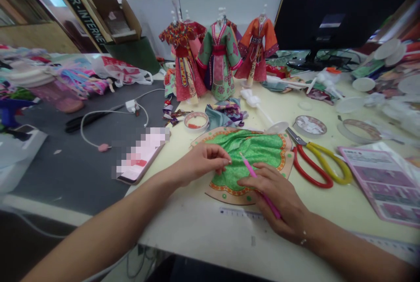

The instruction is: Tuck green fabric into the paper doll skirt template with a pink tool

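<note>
A small green doll skirt-like piece of fabric (234, 155) with an orange patterned border lies spread on the pale table. My right hand (278, 194) grips a pink pen (267, 203) with a slim tip, which points up and left over the green cloth. Over the cloth's left part, my left hand (208, 159) has its fingers curled together in a pinch. Whatever sits between those fingertips is too small to make out. Part of a clear ruler (241, 213) shows under the cloth's front edge, close to my right hand.
Red-and-yellow-handled scissors (315, 159) lie to the right, beside a pink printed card (383, 181). Tape rolls (196, 122) and a tape ring holding white bits (310, 125) sit behind. Dressed doll figures (219, 58) stand at the back; a phone (142, 155) lies left.
</note>
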A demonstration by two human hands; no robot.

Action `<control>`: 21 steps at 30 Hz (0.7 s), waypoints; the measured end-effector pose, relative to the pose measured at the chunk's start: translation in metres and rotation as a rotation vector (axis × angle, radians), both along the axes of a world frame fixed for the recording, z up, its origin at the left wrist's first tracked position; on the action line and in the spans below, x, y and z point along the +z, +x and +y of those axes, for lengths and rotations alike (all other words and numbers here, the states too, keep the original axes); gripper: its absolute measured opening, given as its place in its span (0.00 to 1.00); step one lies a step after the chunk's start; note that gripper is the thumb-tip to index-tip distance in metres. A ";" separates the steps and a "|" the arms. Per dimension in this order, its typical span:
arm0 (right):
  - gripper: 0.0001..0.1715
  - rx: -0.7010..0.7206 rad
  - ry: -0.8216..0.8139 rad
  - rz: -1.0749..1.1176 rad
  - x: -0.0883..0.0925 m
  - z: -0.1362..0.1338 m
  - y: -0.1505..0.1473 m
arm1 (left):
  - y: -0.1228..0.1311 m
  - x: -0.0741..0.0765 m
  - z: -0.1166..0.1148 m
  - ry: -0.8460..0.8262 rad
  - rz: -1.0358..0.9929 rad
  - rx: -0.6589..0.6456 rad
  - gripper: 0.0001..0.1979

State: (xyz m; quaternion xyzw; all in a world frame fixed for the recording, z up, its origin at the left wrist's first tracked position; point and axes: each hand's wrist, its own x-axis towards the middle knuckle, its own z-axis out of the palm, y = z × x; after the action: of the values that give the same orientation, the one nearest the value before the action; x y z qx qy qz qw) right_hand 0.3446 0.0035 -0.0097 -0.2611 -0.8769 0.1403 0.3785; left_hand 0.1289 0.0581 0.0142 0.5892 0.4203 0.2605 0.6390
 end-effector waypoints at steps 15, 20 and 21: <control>0.23 -0.036 0.104 0.035 -0.002 -0.001 0.006 | 0.004 0.004 -0.002 0.000 -0.006 0.048 0.07; 0.22 -0.030 0.127 0.069 0.001 -0.001 0.006 | 0.004 0.004 -0.002 -0.004 -0.029 0.083 0.07; 0.22 -0.027 0.125 0.077 0.001 -0.001 0.006 | 0.004 0.004 -0.002 0.002 -0.032 0.089 0.07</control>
State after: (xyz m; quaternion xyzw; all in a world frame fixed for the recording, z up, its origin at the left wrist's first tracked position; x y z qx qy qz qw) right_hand 0.3511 0.0028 -0.0085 -0.2432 -0.8652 0.0898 0.4292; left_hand 0.1334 0.0558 0.0178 0.5664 0.4356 0.2982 0.6329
